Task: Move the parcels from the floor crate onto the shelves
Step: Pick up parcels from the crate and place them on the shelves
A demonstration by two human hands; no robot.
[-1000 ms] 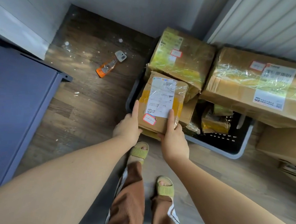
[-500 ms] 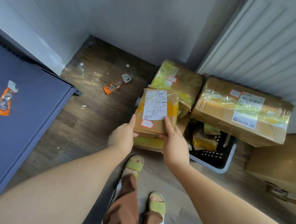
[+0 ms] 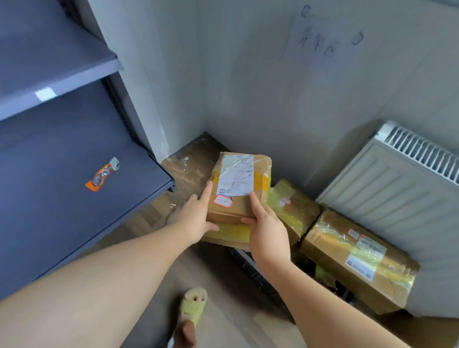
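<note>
I hold a small brown cardboard parcel [image 3: 239,193] with a white label and yellow tape in the air, above the floor. My left hand [image 3: 192,218] grips its left edge, thumb on top. My right hand [image 3: 266,228] grips its right side, thumb on the label's corner. The dark blue shelves [image 3: 57,216] stand to the left, the lower board level with the parcel. The floor crate [image 3: 254,270] is mostly hidden under my right arm and the other parcels.
An orange packet [image 3: 102,174] lies on the lower shelf; an upper shelf [image 3: 49,60] juts out above it. Two taped parcels [image 3: 294,208] [image 3: 358,256] lie on the crate beside a white radiator [image 3: 401,191]. Another box [image 3: 439,346] sits at bottom right.
Both hands have lifted the small parcel up off the crate, away from the other parcels. The view has risen and turned left, bringing the shelves into sight.
</note>
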